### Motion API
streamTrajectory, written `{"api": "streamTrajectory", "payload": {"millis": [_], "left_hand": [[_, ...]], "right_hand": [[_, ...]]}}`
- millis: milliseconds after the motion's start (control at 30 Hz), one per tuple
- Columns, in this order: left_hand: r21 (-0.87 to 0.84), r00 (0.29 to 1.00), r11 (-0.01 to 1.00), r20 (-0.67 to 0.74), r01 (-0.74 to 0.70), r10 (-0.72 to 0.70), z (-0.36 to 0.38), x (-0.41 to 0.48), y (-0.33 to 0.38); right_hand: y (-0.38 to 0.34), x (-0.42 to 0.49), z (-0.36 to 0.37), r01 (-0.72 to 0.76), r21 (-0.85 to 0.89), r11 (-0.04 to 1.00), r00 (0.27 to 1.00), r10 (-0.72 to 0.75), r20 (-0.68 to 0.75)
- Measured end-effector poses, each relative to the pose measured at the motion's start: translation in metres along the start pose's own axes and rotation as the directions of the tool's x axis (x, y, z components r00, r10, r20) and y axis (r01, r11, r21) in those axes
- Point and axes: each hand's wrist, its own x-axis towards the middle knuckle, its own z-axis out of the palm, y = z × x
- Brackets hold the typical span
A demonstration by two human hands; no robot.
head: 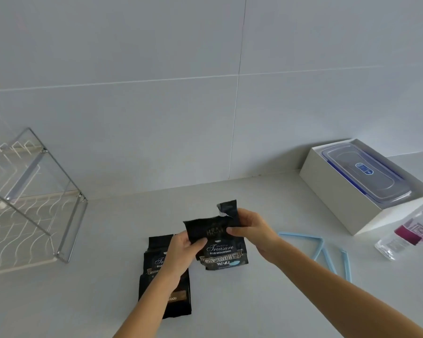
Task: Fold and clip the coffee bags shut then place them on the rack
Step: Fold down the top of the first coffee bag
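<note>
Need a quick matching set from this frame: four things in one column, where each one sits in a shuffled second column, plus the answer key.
Things:
1. Coffee bag with its top being folded
2. Second coffee bag
3. Blue clips
4. Wire rack

Places:
A. Far left on the counter
B. Lying flat on the counter, partly under the left forearm
C. On the counter to the right of the hands, untouched
D. Held by the left hand and the right hand

Pairs: 1-D, 2-B, 3-C, 4-A
</note>
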Motion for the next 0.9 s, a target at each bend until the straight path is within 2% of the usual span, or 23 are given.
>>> {"api": "streamTrajectory", "payload": {"millis": [67, 133, 200, 233, 300, 367, 433, 500, 600, 733, 833, 900], "left_hand": [[-0.011, 0.998, 0.999, -0.048, -0.053, 0.052, -0.004, -0.001, 0.002], [-0.011, 0.997, 0.998, -0.059, -0.059, 0.058, -0.004, -0.002, 0.003], [0.038, 1.0, 0.999, -0.027, -0.011, 0.012, -0.001, -0.005, -0.003], [0.063, 1.0, 0.998, -0.009, 0.004, -0.003, 0.001, -0.008, -0.006], [0.081, 1.0, 0.996, -0.004, -0.026, 0.027, 0.001, -0.012, -0.01], [0.096, 0.998, 0.994, -0.004, -0.057, 0.058, 0.0, -0.012, -0.007], [0.194, 0.995, 0.98, 0.098, -0.048, 0.03, 0.0, -0.01, -0.002], [0.338, 0.979, 0.935, 0.199, -0.103, 0.036, -0.001, -0.009, -0.002], [0.291, 0.991, 0.95, 0.103, -0.117, 0.091, -0.007, -0.004, 0.002], [0.342, 0.972, 0.931, 0.229, -0.126, 0.047, -0.002, -0.004, 0.0], [0.256, 0.992, 0.958, 0.046, -0.126, 0.118, -0.005, -0.002, -0.003], [0.229, 0.995, 0.968, 0.013, -0.104, 0.104, -0.002, -0.004, -0.008]], "right_hand": [[-0.006, -0.001, 0.002, 0.032, -0.024, 0.999, 0.999, -0.033, -0.024], [-0.001, -0.003, 0.006, 0.043, -0.25, 0.967, 0.994, -0.068, -0.091], [0.005, -0.006, 0.008, 0.021, -0.583, 0.812, 0.989, -0.104, -0.108], [0.008, -0.009, 0.007, 0.02, -0.655, 0.755, 0.989, -0.109, -0.097], [0.011, -0.014, 0.004, 0.083, -0.682, 0.727, 0.983, -0.17, -0.062], [0.017, -0.018, 0.003, 0.112, -0.645, 0.756, 0.97, -0.223, -0.093], [0.021, -0.023, 0.004, 0.038, -0.6, 0.799, 0.97, -0.175, -0.171], [0.025, -0.025, 0.001, 0.039, -0.635, 0.772, 0.977, -0.162, -0.137], [0.019, -0.024, -0.005, 0.072, -0.643, 0.762, 0.981, -0.17, -0.092], [0.016, -0.022, -0.009, -0.037, -0.742, 0.669, 0.996, -0.037, -0.082], [0.013, -0.021, -0.009, -0.045, -0.737, 0.674, 0.977, -0.126, -0.175], [0.019, -0.025, 0.001, -0.101, -0.747, 0.657, 0.957, -0.143, -0.254]]}}
